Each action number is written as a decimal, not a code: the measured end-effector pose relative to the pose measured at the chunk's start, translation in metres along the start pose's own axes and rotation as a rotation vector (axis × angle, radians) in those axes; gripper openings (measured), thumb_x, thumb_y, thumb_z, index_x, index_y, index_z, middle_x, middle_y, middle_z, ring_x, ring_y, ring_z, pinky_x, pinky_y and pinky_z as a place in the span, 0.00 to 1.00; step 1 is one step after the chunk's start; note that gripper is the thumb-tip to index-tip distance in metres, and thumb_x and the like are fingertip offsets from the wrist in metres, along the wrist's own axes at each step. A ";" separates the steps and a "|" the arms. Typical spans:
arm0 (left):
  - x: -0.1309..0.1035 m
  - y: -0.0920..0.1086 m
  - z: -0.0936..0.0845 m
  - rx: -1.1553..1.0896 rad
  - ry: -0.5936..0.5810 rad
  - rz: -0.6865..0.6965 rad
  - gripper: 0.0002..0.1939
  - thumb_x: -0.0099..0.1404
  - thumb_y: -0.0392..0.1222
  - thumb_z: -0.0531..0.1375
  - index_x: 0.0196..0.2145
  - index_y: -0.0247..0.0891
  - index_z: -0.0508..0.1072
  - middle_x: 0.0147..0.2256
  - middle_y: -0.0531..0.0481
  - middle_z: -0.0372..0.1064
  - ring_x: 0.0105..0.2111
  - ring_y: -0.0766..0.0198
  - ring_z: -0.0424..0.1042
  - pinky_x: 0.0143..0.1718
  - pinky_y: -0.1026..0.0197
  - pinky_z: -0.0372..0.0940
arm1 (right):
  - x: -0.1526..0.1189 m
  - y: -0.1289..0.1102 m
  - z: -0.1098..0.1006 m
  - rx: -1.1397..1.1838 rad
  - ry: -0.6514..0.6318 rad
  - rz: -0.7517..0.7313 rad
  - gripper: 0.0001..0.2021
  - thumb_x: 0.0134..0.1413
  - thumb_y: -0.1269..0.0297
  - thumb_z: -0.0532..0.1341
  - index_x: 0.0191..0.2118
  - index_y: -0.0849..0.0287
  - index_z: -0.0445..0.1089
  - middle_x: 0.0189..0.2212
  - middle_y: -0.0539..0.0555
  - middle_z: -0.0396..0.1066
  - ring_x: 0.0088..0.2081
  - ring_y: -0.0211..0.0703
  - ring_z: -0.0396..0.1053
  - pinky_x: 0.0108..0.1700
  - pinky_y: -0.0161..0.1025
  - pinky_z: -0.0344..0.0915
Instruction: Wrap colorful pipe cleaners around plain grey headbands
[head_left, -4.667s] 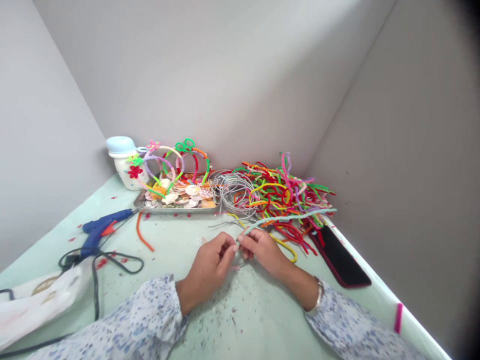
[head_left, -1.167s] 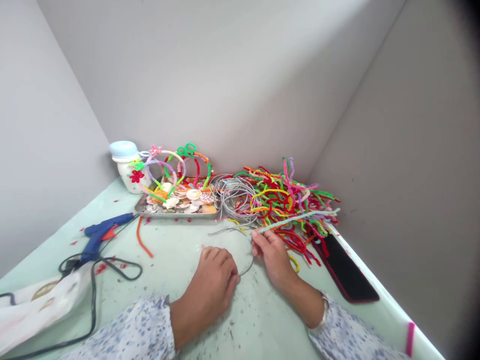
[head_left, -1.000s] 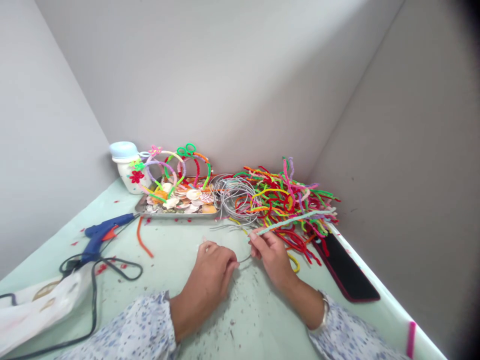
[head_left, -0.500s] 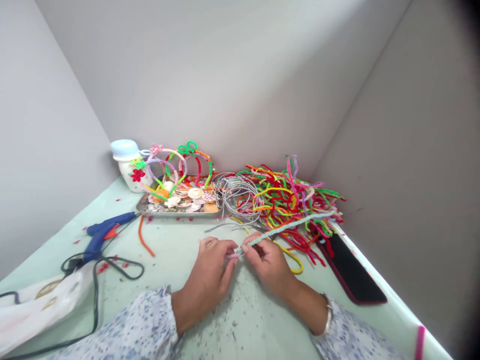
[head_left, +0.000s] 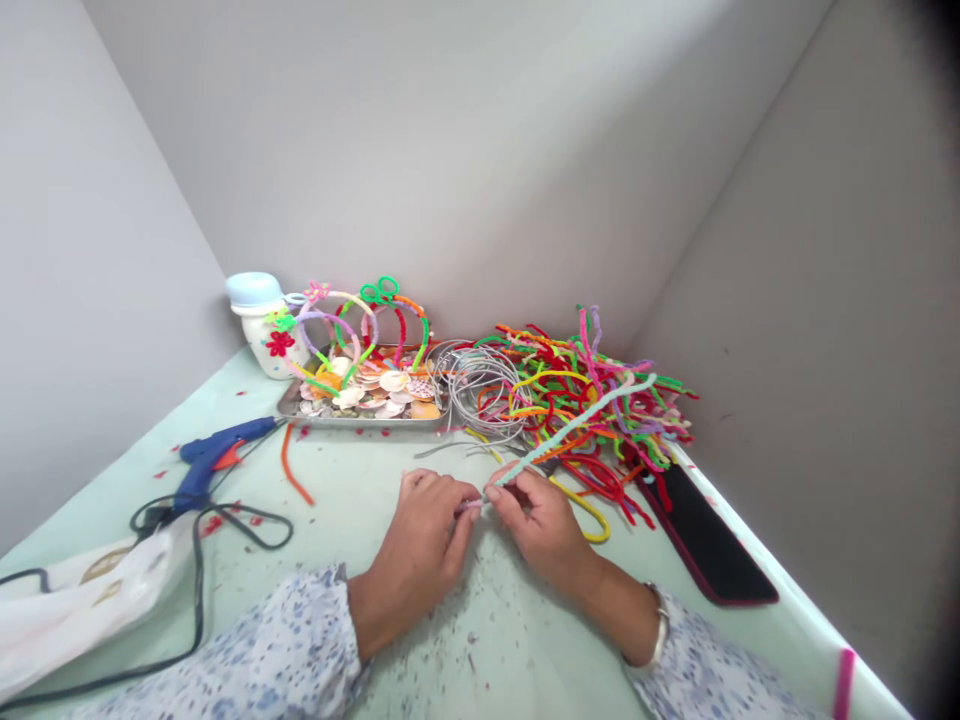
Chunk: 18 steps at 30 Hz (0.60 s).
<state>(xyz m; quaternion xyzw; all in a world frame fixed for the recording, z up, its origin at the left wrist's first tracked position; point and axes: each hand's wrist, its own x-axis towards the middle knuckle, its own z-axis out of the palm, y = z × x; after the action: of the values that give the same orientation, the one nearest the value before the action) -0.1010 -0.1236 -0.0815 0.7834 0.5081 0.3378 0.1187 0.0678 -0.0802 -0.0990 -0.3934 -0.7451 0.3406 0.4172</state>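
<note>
Near the middle of the table, my left hand [head_left: 427, 540] is closed in a pinch on a short, pale purple piece [head_left: 469, 506]. Right beside it, my right hand [head_left: 541, 522] pinches the lower end of a light teal pipe cleaner [head_left: 577, 424]. The teal strip slants up and right from my fingers, over the colourful heap, and its far end is free. Its near end meets the purple piece between my fingertips; how they join is too small to tell.
A metal tray [head_left: 367, 424] of shells, decorated hoops and a white jar [head_left: 271, 342] stand behind. Coiled wire [head_left: 487, 385] and heaped pipe cleaners [head_left: 600, 400] lie back right, a black flat object [head_left: 709, 535] right. A blue glue gun [head_left: 206, 465], its cord and white plastic [head_left: 97, 610] lie left.
The teal pipe cleaner's free end has tilted upward and moved slightly left. Both hands keep their pinches near each other. The whole view has shifted a little.
</note>
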 end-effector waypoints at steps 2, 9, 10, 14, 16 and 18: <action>-0.001 0.001 0.000 0.005 -0.001 0.007 0.09 0.68 0.36 0.50 0.37 0.37 0.69 0.31 0.49 0.68 0.34 0.59 0.64 0.43 0.53 0.54 | 0.000 0.000 0.000 -0.028 0.009 -0.029 0.09 0.60 0.60 0.57 0.32 0.57 0.69 0.28 0.51 0.68 0.31 0.42 0.66 0.35 0.37 0.61; -0.004 0.002 0.001 0.019 0.007 -0.006 0.09 0.69 0.37 0.50 0.37 0.38 0.70 0.30 0.50 0.67 0.34 0.59 0.63 0.41 0.53 0.55 | 0.001 -0.004 0.000 -0.040 0.057 -0.164 0.10 0.60 0.64 0.58 0.28 0.58 0.70 0.27 0.51 0.67 0.32 0.40 0.66 0.36 0.36 0.62; -0.004 0.002 0.001 0.022 0.006 -0.013 0.09 0.69 0.37 0.50 0.37 0.38 0.70 0.30 0.50 0.67 0.33 0.59 0.63 0.41 0.53 0.55 | 0.001 -0.004 0.000 -0.035 0.059 -0.172 0.10 0.60 0.65 0.58 0.28 0.58 0.70 0.27 0.51 0.67 0.32 0.40 0.66 0.36 0.36 0.62; -0.004 0.003 -0.001 0.029 -0.008 -0.037 0.10 0.69 0.37 0.49 0.36 0.38 0.70 0.30 0.50 0.66 0.34 0.59 0.63 0.41 0.53 0.55 | 0.000 -0.005 0.000 -0.024 0.062 -0.200 0.09 0.60 0.66 0.59 0.29 0.58 0.71 0.28 0.51 0.68 0.32 0.40 0.66 0.37 0.35 0.62; -0.004 0.003 -0.001 0.034 -0.003 -0.039 0.11 0.69 0.37 0.49 0.35 0.38 0.70 0.30 0.50 0.66 0.34 0.59 0.63 0.41 0.53 0.55 | 0.000 -0.006 0.000 -0.024 0.056 -0.204 0.08 0.60 0.66 0.58 0.30 0.58 0.71 0.30 0.52 0.69 0.34 0.40 0.67 0.39 0.36 0.63; -0.004 0.002 0.000 0.039 0.010 -0.040 0.11 0.70 0.37 0.49 0.35 0.38 0.69 0.31 0.49 0.65 0.35 0.59 0.62 0.41 0.53 0.55 | -0.001 -0.006 0.000 -0.035 0.047 -0.188 0.06 0.59 0.66 0.59 0.33 0.58 0.72 0.32 0.53 0.70 0.35 0.41 0.68 0.38 0.36 0.64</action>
<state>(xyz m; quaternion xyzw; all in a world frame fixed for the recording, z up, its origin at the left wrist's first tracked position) -0.1007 -0.1283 -0.0818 0.7734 0.5309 0.3292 0.1074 0.0658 -0.0835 -0.0944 -0.3369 -0.7744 0.2777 0.4578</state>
